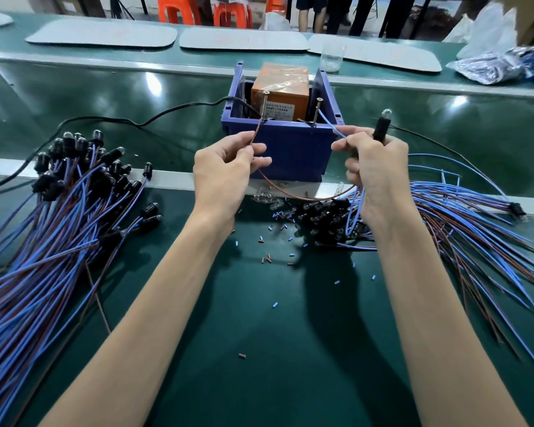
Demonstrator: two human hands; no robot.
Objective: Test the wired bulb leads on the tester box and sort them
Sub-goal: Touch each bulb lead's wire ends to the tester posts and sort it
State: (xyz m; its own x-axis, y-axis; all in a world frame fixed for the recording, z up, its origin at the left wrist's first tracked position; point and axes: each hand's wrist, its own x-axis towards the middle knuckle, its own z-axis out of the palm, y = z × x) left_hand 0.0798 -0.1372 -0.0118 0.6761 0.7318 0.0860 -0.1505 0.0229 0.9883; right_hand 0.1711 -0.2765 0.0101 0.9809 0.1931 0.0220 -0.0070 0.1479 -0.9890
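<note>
Head view: one bulb lead held to the tester's two screws

Both hands are up at the near wall of the blue tester box (pixel 290 146), which stands across the metal strip in the middle of the green bench (pixel 275 349). The left hand (pixel 228 167) pinches the brown wire (pixel 293 196) between thumb and forefinger, its other fingers loosely curled. The wire's end reaches up to the left screw (pixel 265 103). The right hand (pixel 373 167) pinches the blue wire (pixel 327 120) the same way, the end meeting the right screw (pixel 318 110). Its remaining fingers wrap the black holder (pixel 379 131), with the bulb (pixel 386 112) poking out above the knuckles. I cannot tell whether it glows. The brown wire sags in a loop between the two hands.

An orange block (pixel 279 84) sits inside the box, and a black cable (pixel 105 120) runs off from it to the left. A big pile of leads (pixel 43 226) lies on the left, another (pixel 460 217) fans out on the right. A small heap of bulbs and holders (pixel 321 217) lies just near of the box. Cut bits of insulation (pixel 275 304) dot the bench. Far back stand white trays (pixel 102 33) and a clear cup (pixel 331 58).
</note>
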